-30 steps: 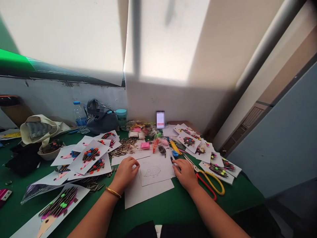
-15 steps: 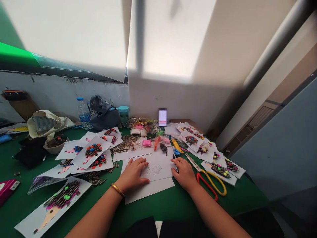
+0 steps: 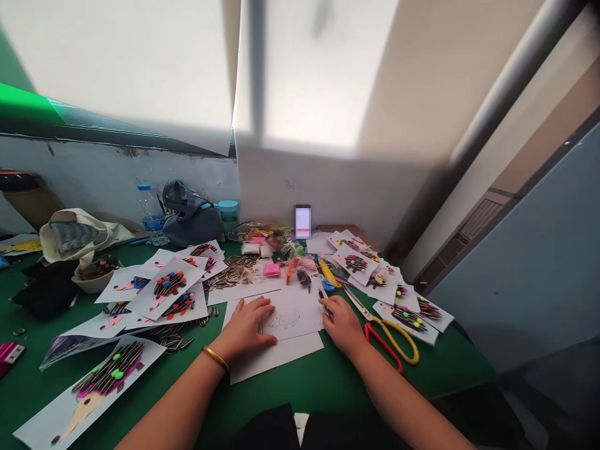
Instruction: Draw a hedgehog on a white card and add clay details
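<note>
Your right grip (image 3: 343,321): closed on pen (image 3: 321,295) | left grip (image 3: 246,326): spread on sketched sheet (image 3: 290,317) | risk: sheet slips if fingers lift

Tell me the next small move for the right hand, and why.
I would probably bring the pen leftward to the drawing. The right hand has the pen in its grip at the right side of the paper, apart from the outline, while the left hand lies spread on the drawing's other side and seems able to steady the paper.
</note>
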Demonstrator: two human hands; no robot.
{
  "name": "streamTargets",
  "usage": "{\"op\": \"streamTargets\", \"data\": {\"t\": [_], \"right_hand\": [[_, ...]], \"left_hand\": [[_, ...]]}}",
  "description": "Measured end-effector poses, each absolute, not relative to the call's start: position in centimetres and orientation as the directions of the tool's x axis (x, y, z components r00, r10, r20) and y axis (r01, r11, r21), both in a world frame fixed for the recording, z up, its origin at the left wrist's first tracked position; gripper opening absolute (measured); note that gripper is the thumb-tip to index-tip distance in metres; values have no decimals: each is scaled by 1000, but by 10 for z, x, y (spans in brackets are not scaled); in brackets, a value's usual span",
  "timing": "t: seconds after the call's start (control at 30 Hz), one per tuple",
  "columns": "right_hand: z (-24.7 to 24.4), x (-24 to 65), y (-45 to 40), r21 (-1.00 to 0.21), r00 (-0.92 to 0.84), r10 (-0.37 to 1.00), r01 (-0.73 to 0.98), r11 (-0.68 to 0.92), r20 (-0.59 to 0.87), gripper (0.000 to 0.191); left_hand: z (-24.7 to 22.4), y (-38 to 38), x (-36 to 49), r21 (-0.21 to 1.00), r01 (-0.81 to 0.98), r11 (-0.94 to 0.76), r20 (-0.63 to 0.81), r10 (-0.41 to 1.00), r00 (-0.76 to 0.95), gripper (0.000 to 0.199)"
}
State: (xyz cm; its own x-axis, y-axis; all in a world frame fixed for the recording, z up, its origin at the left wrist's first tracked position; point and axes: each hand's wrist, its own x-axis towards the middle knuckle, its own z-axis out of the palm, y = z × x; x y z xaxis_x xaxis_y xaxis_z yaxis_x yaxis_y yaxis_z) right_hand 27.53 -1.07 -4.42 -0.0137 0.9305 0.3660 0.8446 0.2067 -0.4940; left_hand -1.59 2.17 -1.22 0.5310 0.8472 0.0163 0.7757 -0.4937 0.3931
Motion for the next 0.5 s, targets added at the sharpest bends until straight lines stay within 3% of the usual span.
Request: {"op": "streamTargets", "data": {"t": [0.5], "right_hand": [[-40,271,-13,-516,0,940,835,188,342,35]], "left_hand": [[-13,22,-16,382,778,-499,12,845,535,74]]}}
